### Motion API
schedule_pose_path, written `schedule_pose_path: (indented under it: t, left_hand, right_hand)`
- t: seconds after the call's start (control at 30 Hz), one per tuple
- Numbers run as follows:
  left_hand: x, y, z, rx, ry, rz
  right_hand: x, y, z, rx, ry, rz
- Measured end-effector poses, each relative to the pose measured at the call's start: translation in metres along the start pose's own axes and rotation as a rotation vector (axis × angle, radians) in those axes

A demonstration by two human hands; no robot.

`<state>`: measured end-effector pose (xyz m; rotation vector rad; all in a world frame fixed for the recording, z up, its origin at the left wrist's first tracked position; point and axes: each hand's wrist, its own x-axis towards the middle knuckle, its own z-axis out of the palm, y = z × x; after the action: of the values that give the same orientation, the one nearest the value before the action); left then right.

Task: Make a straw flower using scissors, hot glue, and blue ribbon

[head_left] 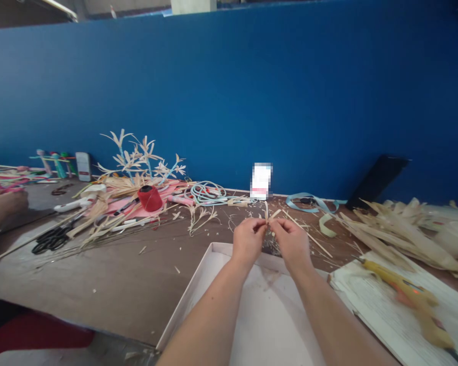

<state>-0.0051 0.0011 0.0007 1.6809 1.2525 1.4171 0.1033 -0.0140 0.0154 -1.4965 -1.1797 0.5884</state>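
My left hand (248, 240) and my right hand (292, 241) meet over the far edge of a shallow white box (223, 248). Both are closed, thumbs against fingers, on a thin pale strip of dried husk (266, 209) whose end sticks up between them. Another pale piece shows by the right fingertips. Exactly how the strip is folded there is hidden by the fingers. Small husk scraps (270, 248) lie on the table just under my hands. A bright, blurred-out phone-like screen (261, 181) stands against the blue wall beyond them.
At right, a yellow glue gun (404, 292) rests on papers (351, 282) near dried husks (408, 229). Left of me are husk flowers (132, 155), a red thread spool (149, 198) and black scissors (53, 238). Another person's hand (7, 203) holds pink strips at far left.
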Motion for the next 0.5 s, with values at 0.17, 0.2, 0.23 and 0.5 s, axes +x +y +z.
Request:
schedule_pose_path:
  t: [0.17, 0.2, 0.23, 0.5]
  left_hand:
    - [0.0006, -0.0012, 0.0006, -0.038, 0.012, -0.048]
    - [0.0010, -0.0022, 0.0012, -0.050, 0.011, -0.062]
    - [0.0014, -0.0032, 0.0018, -0.063, 0.011, -0.079]
    - [0.0030, -0.0047, 0.0037, -0.112, 0.001, -0.157]
  right_hand:
    - [-0.0015, -0.0023, -0.0013, -0.008, 0.002, -0.045]
    - [-0.0017, -0.0027, -0.0016, -0.005, 0.005, -0.048]
    - [-0.0016, -0.0028, -0.0019, 0.000, 0.009, -0.050]
    - [0.0003, 0.0008, -0.0054, 0.016, 0.006, -0.055]
